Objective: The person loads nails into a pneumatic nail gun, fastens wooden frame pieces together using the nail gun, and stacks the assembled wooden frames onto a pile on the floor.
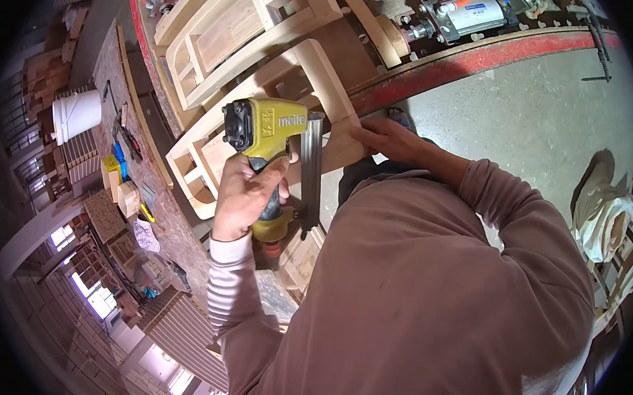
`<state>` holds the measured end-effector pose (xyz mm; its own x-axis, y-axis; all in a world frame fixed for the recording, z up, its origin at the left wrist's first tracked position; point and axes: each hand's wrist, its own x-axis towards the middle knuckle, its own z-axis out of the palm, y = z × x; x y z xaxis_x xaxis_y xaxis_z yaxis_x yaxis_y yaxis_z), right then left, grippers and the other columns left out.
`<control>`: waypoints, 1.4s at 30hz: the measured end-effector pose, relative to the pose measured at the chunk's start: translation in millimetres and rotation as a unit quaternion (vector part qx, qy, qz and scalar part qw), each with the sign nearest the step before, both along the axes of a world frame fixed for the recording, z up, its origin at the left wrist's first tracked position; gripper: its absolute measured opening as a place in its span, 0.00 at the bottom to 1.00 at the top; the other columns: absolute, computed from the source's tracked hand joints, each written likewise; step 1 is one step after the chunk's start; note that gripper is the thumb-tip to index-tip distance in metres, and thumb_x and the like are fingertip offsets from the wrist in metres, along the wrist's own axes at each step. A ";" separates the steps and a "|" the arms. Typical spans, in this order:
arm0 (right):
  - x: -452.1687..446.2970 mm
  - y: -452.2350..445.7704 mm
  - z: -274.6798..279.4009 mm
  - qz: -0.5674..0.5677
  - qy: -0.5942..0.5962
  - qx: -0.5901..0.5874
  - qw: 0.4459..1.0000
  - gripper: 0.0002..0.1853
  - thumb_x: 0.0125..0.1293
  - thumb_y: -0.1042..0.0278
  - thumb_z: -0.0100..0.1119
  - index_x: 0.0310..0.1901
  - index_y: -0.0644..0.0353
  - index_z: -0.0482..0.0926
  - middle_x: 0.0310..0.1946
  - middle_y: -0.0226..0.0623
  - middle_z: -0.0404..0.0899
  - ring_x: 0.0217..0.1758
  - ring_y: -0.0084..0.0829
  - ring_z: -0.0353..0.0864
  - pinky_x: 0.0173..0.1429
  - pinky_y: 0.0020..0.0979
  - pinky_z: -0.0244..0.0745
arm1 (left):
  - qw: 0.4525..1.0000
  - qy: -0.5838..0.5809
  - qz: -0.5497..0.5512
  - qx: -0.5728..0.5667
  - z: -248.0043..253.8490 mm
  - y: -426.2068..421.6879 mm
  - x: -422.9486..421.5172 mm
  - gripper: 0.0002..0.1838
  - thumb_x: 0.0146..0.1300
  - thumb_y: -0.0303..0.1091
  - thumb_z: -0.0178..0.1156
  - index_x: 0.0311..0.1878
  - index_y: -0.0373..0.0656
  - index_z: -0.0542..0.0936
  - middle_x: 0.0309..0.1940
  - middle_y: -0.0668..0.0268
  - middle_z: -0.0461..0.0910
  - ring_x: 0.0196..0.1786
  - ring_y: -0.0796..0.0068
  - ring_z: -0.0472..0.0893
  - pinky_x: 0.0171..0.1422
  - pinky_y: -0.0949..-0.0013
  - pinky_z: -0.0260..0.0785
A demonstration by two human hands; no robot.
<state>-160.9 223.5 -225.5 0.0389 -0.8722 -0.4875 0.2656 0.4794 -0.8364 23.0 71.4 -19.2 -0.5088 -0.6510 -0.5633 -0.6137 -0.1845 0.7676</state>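
My left hand [248, 197] is wrapped round the handle of a yellow nail gun [273, 127], whose silver magazine points down beside it. The gun is over a curved light-wood frame [322, 83] and hides part of it. At the frame's near right end, the fingers of my right hand [387, 140] close on the edge of a wooden piece [344, 145]. A second curved frame [225, 35] lies just beyond, with small cross pieces inside.
A red-edged bench [474, 66] carries a pneumatic cylinder [476, 13] at the upper right. On the left, a worn table [165, 225] bears hand tools and a white bucket [77, 115]. A pale sack [602, 219] is at the far right.
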 end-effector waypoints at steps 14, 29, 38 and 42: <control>6.7 14.1 10.4 -0.004 -0.031 0.013 0.999 0.29 0.64 0.42 0.63 0.45 0.67 0.80 0.35 0.37 0.81 0.37 0.28 0.78 0.42 0.30 0.73 | 0.724 -0.065 -0.549 -0.412 5.4 17.5 -17.7 0.34 0.47 0.22 0.67 0.62 0.34 0.75 0.47 0.58 0.85 0.30 0.66 0.83 0.27 0.67 0.73; 12.4 16.5 13.8 -0.038 0.007 0.002 0.999 0.24 0.65 0.48 0.65 0.43 0.66 0.79 0.32 0.33 0.76 0.32 0.24 0.69 0.38 0.28 0.67 | 0.741 -0.107 -0.540 -0.385 -9.2 11.3 7.4 0.41 0.42 0.31 0.77 0.63 0.29 0.74 0.55 0.50 0.83 0.43 0.58 0.88 0.39 0.66 0.80; 10.8 15.7 17.1 -0.042 0.003 -0.007 0.999 0.22 0.66 0.52 0.65 0.44 0.67 0.79 0.32 0.32 0.76 0.32 0.23 0.68 0.38 0.27 0.66 | 0.730 -0.054 -0.516 -0.446 -19.5 25.1 8.8 0.34 0.48 0.28 0.71 0.62 0.30 0.75 0.52 0.51 0.84 0.41 0.62 0.88 0.35 0.69 0.78; 10.8 13.3 18.2 -0.029 0.013 -0.010 0.999 0.21 0.66 0.53 0.65 0.44 0.67 0.79 0.33 0.32 0.77 0.33 0.22 0.69 0.39 0.26 0.66 | 0.743 -0.045 -0.499 -0.444 -19.4 22.1 13.6 0.37 0.46 0.29 0.73 0.63 0.30 0.75 0.51 0.51 0.85 0.39 0.61 0.87 0.34 0.68 0.78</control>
<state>-150.1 236.8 -207.3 -0.0244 -0.8824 -0.4699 0.2704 0.4467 -0.8529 36.6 93.5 -38.6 -0.9740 -0.1107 -0.1978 -0.1615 0.9512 0.2628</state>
